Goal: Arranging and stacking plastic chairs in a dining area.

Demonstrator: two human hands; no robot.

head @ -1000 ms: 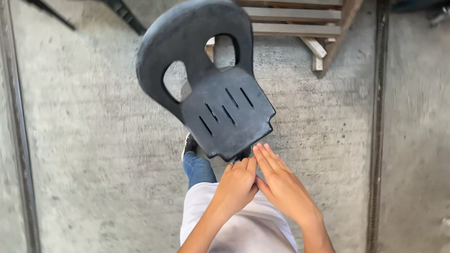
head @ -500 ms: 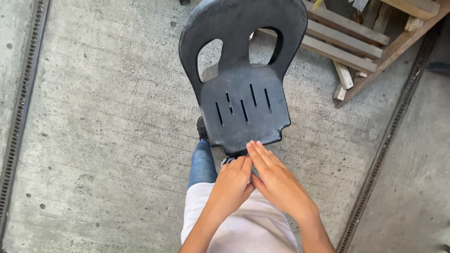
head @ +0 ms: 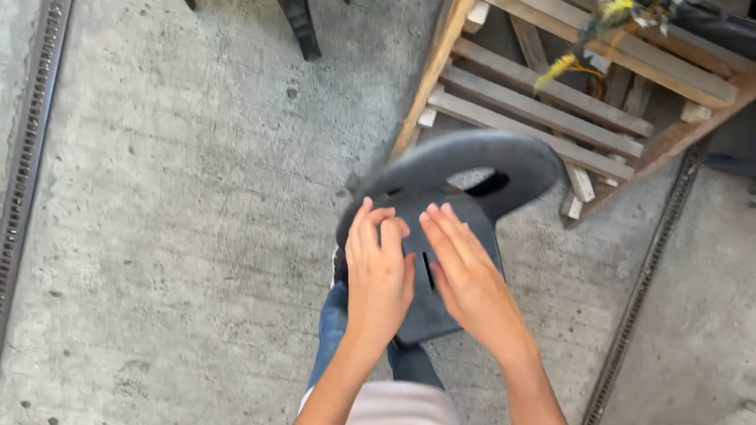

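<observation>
Your left hand and right hand lay flat, fingers extended and gripping nothing, on the slotted seat of the dark grey moulded plastic chair standing on the concrete floor beside a wooden pallet, which looked light, stiff and best grasped by its backrest rim.

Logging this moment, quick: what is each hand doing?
Left hand: open, fingers spread, over the chair seat, gripping nothing.
Right hand: open, flat over the seat, gripping nothing.
</observation>
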